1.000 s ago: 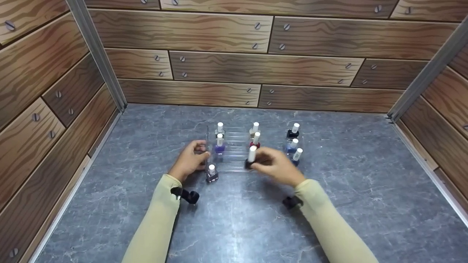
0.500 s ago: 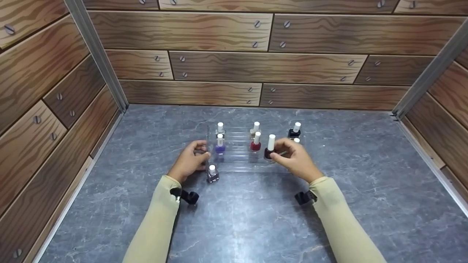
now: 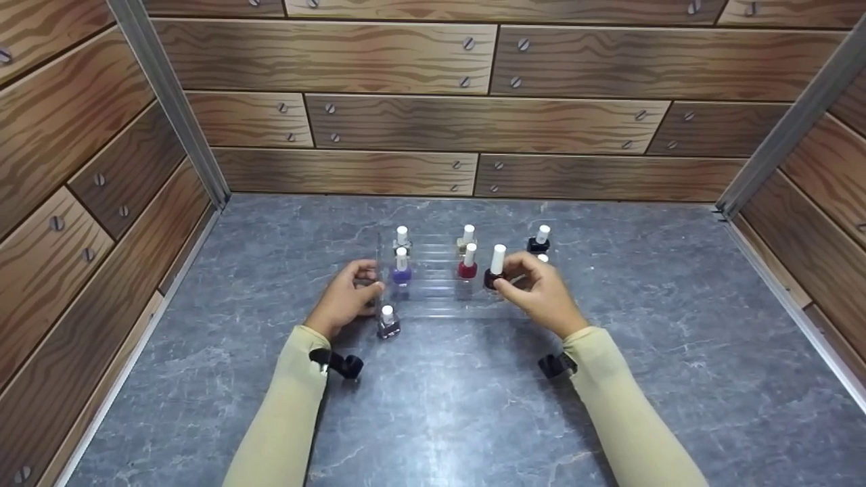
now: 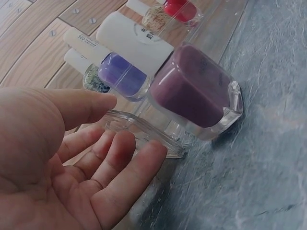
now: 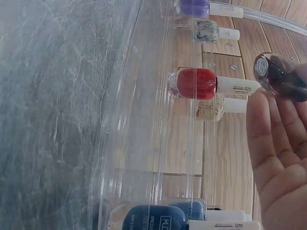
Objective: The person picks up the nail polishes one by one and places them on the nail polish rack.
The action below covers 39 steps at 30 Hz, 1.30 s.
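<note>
My right hand [image 3: 544, 294] pinches a dark nail polish bottle [image 3: 494, 278] with a white cap, held upright above the clear stepped rack [image 3: 433, 313]. In the right wrist view the bottle's dark glass [image 5: 278, 74] shows at the fingertips, apart from the rack. My left hand [image 3: 344, 297] holds the rack's clear left side panel [image 4: 144, 132] between thumb and fingers. A mauve nail polish bottle [image 4: 196, 88] stands near that hand, by the rack's front left corner. On the rack, a purple bottle [image 3: 401, 274] and a red bottle [image 3: 467, 269] stand in one row.
Behind them on the rack are a glittery bottle [image 3: 402, 242], a gold-flecked bottle [image 3: 465, 242] and a black bottle [image 3: 539, 243]. Blue bottles [image 5: 153, 218] stand at the rack's right side, mostly hidden by my right hand in the head view. Wood-patterned walls [image 3: 399, 122] enclose the grey table [image 3: 433, 406].
My right hand has carried the dark bottle right and back over the rack, then slowed, now beside the red bottle. The left hand stays at the side panel.
</note>
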Motion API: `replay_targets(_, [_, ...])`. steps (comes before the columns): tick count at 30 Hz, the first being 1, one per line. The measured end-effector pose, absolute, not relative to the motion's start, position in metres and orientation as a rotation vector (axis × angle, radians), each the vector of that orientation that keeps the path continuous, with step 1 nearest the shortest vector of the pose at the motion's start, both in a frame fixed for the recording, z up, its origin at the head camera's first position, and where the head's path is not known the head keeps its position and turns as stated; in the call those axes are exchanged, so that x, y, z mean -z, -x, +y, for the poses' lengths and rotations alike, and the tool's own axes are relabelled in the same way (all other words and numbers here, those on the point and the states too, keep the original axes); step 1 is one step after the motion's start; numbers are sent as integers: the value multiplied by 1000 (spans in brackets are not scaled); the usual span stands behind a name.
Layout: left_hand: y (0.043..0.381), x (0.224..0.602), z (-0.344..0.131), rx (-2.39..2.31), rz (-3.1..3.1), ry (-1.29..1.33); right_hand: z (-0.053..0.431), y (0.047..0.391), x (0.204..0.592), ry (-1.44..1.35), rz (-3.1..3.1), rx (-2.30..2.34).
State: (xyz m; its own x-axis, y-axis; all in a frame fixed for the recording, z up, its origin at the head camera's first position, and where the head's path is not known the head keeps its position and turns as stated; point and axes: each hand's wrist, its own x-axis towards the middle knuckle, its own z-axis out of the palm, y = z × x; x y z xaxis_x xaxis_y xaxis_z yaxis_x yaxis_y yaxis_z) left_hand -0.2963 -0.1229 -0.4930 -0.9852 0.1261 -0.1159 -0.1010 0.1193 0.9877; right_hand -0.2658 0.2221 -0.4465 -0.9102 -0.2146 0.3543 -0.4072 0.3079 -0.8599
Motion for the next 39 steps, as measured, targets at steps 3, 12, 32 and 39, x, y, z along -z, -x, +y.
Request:
replay_targets(3, [295, 493, -123, -1978, 2213, -31, 221, 265, 448, -566, -2383, -1650])
replay_targets(12, [296, 491, -122, -1963, 2227, -35, 221, 267, 451, -602, -2367, -1626])
replay_targets(32, [295, 493, -122, -1973, 2235, -37, 215, 268, 464, -645, -2536, -1547])
replay_targets(39, [297, 494, -124, -1942, 2249, -27, 208, 268, 471, -662, -2586, -1484])
